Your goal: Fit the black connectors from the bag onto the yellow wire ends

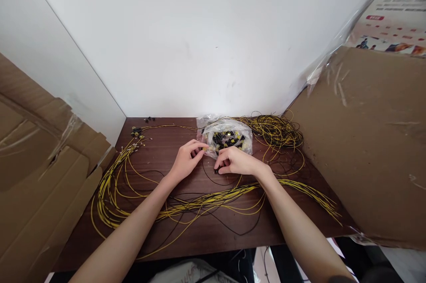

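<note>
My left hand [188, 158] is closed in a pinch at the near left edge of a clear plastic bag [248, 134], with a small yellow piece [204, 149] at its fingertips. The bag holds many black and yellow connector-like parts [229, 135]. Just in front of it, my right hand [235, 161] pinches a small black part [217, 170] low over the table; the fingers partly cover it. A thin dark wire [213, 181] loops below both hands. Under my forearms lies a long bundle of yellow and black wires [199, 201], curving up on the left.
A tangled wire heap [278, 131] lies right of the bag. Small black parts [136, 132] sit at the far left of the brown table [173, 138]. Cardboard [43, 167] stands at left, more cardboard [369, 141] at right, and a white wall [206, 52] rises behind.
</note>
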A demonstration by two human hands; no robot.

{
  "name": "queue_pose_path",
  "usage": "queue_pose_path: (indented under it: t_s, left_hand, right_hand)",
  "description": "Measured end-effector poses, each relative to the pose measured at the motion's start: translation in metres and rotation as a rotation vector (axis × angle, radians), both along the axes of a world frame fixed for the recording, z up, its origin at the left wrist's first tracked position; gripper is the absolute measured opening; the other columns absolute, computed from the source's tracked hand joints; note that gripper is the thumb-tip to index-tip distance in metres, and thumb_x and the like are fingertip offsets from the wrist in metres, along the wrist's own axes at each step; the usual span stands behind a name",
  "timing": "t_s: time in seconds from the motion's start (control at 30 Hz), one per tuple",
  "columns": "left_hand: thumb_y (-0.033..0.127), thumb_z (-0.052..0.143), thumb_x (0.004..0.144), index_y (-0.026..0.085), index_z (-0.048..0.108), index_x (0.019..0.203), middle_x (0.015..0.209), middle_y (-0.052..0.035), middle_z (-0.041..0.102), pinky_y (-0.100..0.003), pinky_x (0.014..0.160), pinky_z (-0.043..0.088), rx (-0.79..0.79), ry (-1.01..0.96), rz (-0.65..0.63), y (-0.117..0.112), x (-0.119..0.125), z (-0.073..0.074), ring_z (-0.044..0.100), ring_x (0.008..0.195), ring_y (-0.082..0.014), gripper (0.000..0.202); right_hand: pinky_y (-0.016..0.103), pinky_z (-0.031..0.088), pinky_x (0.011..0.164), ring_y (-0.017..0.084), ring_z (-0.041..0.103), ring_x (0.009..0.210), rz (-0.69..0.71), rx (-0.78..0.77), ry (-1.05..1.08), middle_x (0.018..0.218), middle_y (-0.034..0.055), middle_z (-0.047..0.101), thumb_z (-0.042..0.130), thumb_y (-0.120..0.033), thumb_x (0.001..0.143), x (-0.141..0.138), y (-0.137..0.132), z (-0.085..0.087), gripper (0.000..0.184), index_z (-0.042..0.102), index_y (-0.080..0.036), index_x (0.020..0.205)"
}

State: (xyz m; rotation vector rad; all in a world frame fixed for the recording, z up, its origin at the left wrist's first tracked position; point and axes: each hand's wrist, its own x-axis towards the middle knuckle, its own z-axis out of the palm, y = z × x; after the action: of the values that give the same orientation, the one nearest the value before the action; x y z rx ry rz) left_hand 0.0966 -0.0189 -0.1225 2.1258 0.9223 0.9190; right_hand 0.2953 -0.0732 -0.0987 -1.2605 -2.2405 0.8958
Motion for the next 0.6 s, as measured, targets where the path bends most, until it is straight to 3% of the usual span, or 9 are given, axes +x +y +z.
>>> queue_pose_path:
  t_s: [0.13,0.27,0.5,0.6]
  left_hand:
    - [0.023,0.055,0.080,0.016,0.067,0.098,0.077,-0.0023,0.060,-0.021,0.058,0.041,-0.031,-0.023,0.030,0.001,0.000,-0.003,0.048,0.061,-0.0098,0.023]
    - [0.025,0.058,0.077,0.014,0.064,0.100,0.078,-0.0028,0.062,-0.022,0.059,0.042,-0.102,-0.068,0.045,0.001,0.001,-0.004,0.051,0.063,-0.0106,0.026]
    - [0.028,0.058,0.077,0.015,0.067,0.088,0.067,-0.0005,0.059,-0.020,0.055,0.039,-0.101,-0.052,0.043,0.000,0.000,-0.001,0.047,0.057,-0.0094,0.020]
    - [0.029,0.058,0.077,0.015,0.068,0.088,0.067,-0.0007,0.059,-0.021,0.055,0.039,-0.093,-0.065,0.038,0.000,0.000,0.000,0.047,0.057,-0.0096,0.020]
  right_hand:
    - [0.021,0.039,0.055,0.009,0.050,0.058,-0.016,0.026,-0.040,0.072,-0.0003,0.057,0.065,-0.015,0.071,-0.003,-0.001,-0.001,0.009,0.071,-0.018,0.077]
    - [0.022,0.040,0.056,0.009,0.050,0.060,-0.086,0.058,0.084,0.076,0.0004,0.057,0.063,-0.020,0.075,-0.002,0.002,0.000,0.010,0.069,-0.017,0.081]
    - [0.027,0.045,0.059,0.014,0.054,0.063,-0.583,0.334,0.276,0.075,0.0026,0.059,0.060,-0.022,0.075,0.009,0.012,-0.004,0.016,0.064,-0.017,0.090]
    - [0.030,0.048,0.061,0.016,0.057,0.065,-0.704,0.368,0.366,0.077,0.0039,0.060,0.061,-0.024,0.073,0.012,0.014,-0.007,0.018,0.058,-0.017,0.090]
